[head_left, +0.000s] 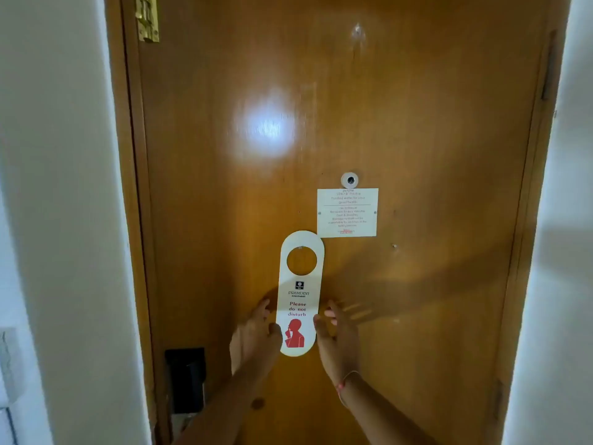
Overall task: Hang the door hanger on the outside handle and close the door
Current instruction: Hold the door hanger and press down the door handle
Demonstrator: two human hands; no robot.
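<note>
Head view: door hanger [300,293] upright in front of shut brown door [353,123], low in middle, below and left of white paper notice [347,212]. Left hand [256,335] pinches hanger's left edge. Right hand [337,335] pinches right edge, fingers spread. Black lock [187,380] low on left.

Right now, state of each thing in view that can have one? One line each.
door: shut in its frame, seen from inside
door hanger: upright, hole at top, printed side to camera, not hung on any handle
left hand: fingers on hanger's left edge
right hand: fingers at hanger's right edge
bolt latch: top left, position unclear
peephole: uncovered
notice: fixed flat on door
</note>
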